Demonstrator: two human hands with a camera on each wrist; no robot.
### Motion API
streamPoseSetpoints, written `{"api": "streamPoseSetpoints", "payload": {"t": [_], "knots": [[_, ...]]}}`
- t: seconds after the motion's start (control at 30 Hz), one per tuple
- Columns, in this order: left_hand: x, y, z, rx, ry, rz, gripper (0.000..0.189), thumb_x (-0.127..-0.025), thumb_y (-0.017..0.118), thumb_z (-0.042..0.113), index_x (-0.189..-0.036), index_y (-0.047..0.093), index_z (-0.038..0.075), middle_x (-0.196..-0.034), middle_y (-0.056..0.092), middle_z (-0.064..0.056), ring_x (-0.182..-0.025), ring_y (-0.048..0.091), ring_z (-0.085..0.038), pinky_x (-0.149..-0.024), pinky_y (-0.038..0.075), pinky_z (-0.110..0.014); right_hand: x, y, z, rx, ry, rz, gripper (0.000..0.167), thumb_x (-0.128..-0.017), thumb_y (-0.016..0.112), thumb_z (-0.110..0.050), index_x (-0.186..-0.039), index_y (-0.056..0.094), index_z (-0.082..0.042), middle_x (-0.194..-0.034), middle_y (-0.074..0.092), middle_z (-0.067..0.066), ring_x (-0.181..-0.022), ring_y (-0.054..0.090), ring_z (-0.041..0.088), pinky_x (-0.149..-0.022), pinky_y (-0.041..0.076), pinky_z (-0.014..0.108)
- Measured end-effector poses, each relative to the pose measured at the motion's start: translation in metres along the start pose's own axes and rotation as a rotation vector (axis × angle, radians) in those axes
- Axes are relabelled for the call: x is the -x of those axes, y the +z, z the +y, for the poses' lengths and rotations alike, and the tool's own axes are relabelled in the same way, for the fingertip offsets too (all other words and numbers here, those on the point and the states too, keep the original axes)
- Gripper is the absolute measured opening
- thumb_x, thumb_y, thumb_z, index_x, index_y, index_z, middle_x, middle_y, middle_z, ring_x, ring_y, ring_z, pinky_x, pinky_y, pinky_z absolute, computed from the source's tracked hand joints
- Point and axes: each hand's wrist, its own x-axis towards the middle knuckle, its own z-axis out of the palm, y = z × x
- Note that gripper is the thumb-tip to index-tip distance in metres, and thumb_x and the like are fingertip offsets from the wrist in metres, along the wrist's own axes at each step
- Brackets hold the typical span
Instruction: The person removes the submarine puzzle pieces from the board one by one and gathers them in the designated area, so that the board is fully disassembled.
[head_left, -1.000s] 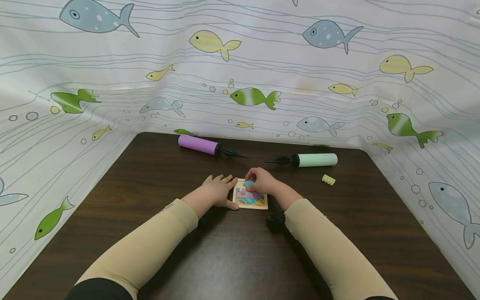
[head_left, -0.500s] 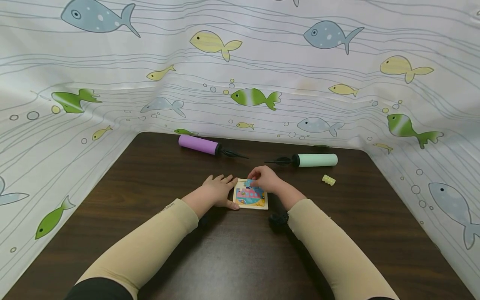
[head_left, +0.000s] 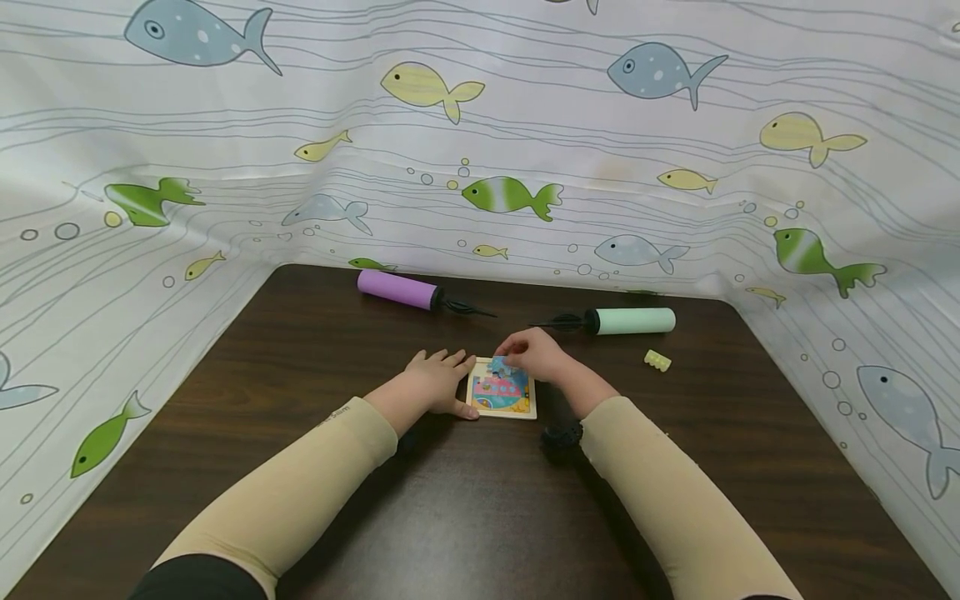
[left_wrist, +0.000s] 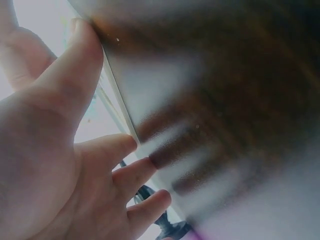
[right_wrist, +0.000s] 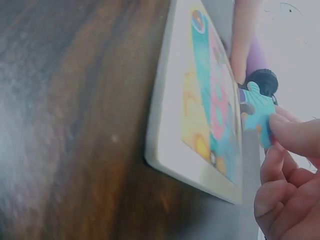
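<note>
A small framed jigsaw puzzle (head_left: pixel 501 398) with a pink and blue picture lies flat on the dark table. Between thumb and fingers my right hand (head_left: pixel 538 353) pinches a blue puzzle piece (right_wrist: pixel 259 112), held tilted just over the board's far part. The right wrist view shows the piece raised above the frame (right_wrist: pixel 159 125). Fingers spread and straight, my left hand (head_left: pixel 435 383) rests at the board's left edge, with the thumb at the near corner. In the left wrist view, fingertips (left_wrist: pixel 129 142) touch the table by the frame's edge.
Behind the board lie a purple hand pump (head_left: pixel 397 288) and a mint-green hand pump (head_left: pixel 634 321), their black nozzles pointing toward each other. A small pale yellow block (head_left: pixel 657 360) lies to the right. A fish-patterned curtain (head_left: pixel 510 125) surrounds the table (head_left: pixel 450 517).
My right hand has shifted slightly right and away from me, lifting and tilting the puzzle piece over the board's far part. The left hand has stayed in place.
</note>
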Motion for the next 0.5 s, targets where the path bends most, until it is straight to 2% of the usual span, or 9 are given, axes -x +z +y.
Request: {"api": "streamPoseSetpoints", "payload": {"t": [0.27, 0.5], "knots": [[0.000, 0.001, 0.002, -0.014, 0.002, 0.003, 0.104, -0.082, 0.057, 0.074, -0.160, 0.017, 0.020, -0.164, 0.016, -0.005, -0.148, 0.018, -0.032, -0.115, 0.014, -0.056, 0.020, -0.025, 0.012, -0.168, 0.045, 0.080, 0.006, -0.093, 0.069, -0.007, -0.099, 0.070, -0.004, -0.089, 0.060, 0.010, -0.081, 0.054, 0.026, -0.073, 0.051, 0.038], [0.000, 0.000, 0.000, -0.011, 0.001, 0.002, 0.103, -0.082, 0.058, 0.073, -0.160, 0.017, 0.020, -0.164, 0.016, -0.005, -0.148, 0.017, -0.032, -0.116, 0.013, -0.056, 0.047, -0.061, 0.041, -0.167, 0.072, 0.120, 0.010, -0.095, 0.067, -0.008, -0.101, 0.067, 0.001, -0.088, 0.061, 0.010, -0.083, 0.057, 0.027, -0.081, 0.051, 0.046]]}}
